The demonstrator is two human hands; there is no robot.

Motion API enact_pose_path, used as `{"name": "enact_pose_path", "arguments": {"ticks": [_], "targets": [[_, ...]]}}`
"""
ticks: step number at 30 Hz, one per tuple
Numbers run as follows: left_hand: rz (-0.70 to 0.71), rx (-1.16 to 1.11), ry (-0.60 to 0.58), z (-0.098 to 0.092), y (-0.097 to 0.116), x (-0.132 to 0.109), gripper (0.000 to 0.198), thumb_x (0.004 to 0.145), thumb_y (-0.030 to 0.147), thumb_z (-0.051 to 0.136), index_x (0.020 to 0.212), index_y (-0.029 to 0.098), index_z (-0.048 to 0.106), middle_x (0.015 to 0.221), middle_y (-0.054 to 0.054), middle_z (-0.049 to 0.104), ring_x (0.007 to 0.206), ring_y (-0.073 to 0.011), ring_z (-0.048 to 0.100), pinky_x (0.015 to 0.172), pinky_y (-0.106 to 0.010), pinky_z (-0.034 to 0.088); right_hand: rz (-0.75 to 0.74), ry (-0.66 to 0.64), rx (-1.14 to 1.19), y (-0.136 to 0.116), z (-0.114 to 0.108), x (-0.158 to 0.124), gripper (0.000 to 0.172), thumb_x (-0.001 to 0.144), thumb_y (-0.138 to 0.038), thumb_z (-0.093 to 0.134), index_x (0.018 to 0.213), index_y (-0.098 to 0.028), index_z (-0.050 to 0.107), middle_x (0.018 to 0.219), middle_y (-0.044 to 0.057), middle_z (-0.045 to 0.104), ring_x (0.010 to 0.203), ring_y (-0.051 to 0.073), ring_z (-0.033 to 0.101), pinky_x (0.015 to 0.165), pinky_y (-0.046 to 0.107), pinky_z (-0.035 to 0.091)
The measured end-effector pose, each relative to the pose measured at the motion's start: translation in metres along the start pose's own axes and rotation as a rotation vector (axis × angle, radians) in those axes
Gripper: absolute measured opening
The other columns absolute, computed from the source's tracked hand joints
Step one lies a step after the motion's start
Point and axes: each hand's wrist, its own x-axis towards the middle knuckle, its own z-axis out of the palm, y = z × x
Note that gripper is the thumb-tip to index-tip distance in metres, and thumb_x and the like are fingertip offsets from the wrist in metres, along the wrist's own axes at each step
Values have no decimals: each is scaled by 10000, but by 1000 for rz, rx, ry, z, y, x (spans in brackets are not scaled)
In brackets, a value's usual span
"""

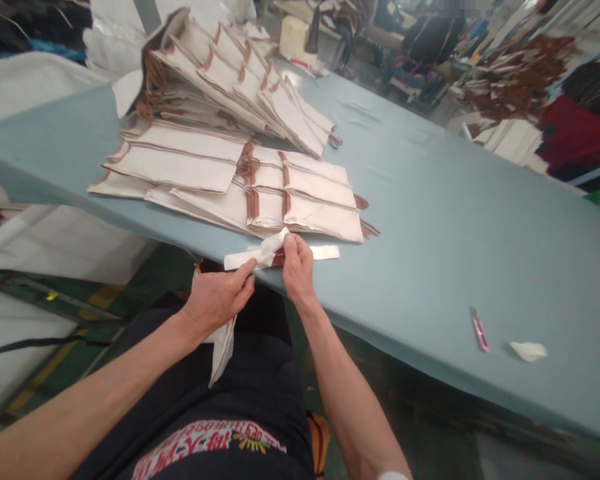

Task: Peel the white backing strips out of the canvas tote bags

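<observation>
At the near edge of the table, my right hand (299, 267) pinches a white cloth strip (270, 252) that looks twisted or knotted. My left hand (219, 295) is closed on the strip from the left, its index finger stretched along it. A flat white end (326, 252) sticks out past my right hand. Some brown material shows between the hands, partly hidden. Below my left hand hangs a cream cloth piece (223, 353) with a dark edge. Just beyond the hands lie stacked cream cloth bags (325, 210) with brown trim and brown cords.
A taller stack of cream bags (220, 73) stands behind. To the right on the blue-grey table (405, 253) lie pink thread snips (479, 332) and a white scrap (529, 351). Brown and cream piles (520, 80) and a red cloth (577, 140) are beyond the far edge.
</observation>
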Motion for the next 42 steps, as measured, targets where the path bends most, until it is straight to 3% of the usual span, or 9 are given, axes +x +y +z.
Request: {"name": "enact_pose_path", "arguments": {"ticks": [9, 16, 18, 22, 24, 29, 32, 37, 42], "targets": [[18, -37, -42, -2, -4, 4, 539, 1067, 374, 469, 1515, 205, 718, 939, -168, 898, 843, -376, 855, 657, -369, 534, -19, 224, 205, -20, -33, 15, 429, 979, -684, 559, 882, -267, 536, 770, -15, 602, 698, 163, 576, 601, 264, 533], [-103, -242, -5, -15, -6, 3, 632, 1032, 482, 391, 1446, 175, 758, 839, -147, 869, 806, -382, 831, 695, -382, 514, -23, 281, 145, -16, -55, -5, 454, 959, -695, 589, 835, -265, 515, 719, -56, 541, 643, 137, 517, 574, 244, 479], [-151, -319, 23, -22, -2, -2, 650, 1016, 517, 387, 1394, 156, 773, 887, -152, 872, 819, -377, 822, 724, -388, 513, -22, 277, 105, -11, -55, -14, 457, 971, -684, 588, 812, -264, 505, 698, -60, 526, 631, 135, 500, 571, 249, 461], [-177, -536, 10, -33, 17, -12, 628, 1004, 638, 396, 915, 190, 828, 779, -102, 827, 763, -313, 774, 699, -352, 502, -50, 250, 28, -10, -51, -30, 433, 1012, -638, 560, 814, -253, 545, 680, -62, 516, 636, 139, 485, 589, 265, 428], [-156, -678, -32, -35, 28, -12, 666, 993, 699, 395, 786, 211, 799, 738, -69, 813, 756, -282, 757, 701, -331, 525, -69, 229, -2, -13, -48, -37, 415, 1036, -605, 548, 827, -247, 567, 684, -58, 542, 650, 144, 501, 616, 274, 432], [-171, -983, -105, -31, 49, 2, 707, 958, 773, 417, 802, 204, 805, 879, -67, 868, 951, -307, 792, 873, -351, 599, -88, 184, -37, -22, -41, -53, 338, 1040, -528, 592, 863, -240, 609, 712, -48, 632, 679, 152, 579, 665, 281, 473], [-199, -1096, -117, -27, 54, 8, 675, 909, 803, 492, 799, 206, 787, 854, -66, 851, 968, -308, 779, 915, -370, 599, -66, 168, -15, -22, -38, -58, 275, 991, -500, 667, 932, -232, 646, 751, -41, 684, 660, 152, 613, 625, 274, 496], [-221, -1119, -119, -26, 48, 9, 486, 824, 676, 599, 735, 215, 723, 737, -19, 742, 789, -235, 659, 776, -323, 520, -17, 210, 69, -15, -33, -55, 349, 965, -569, 664, 930, -223, 636, 798, -15, 698, 701, 161, 670, 657, 288, 597], [-197, -1070, -170, -27, 33, 12, 469, 796, 661, 582, 648, 224, 664, 608, 33, 548, 657, -175, 473, 662, -295, 379, 27, 277, 115, -11, -42, -40, 403, 959, -625, 660, 930, -226, 611, 798, -8, 703, 730, 164, 689, 616, 272, 603]]}}
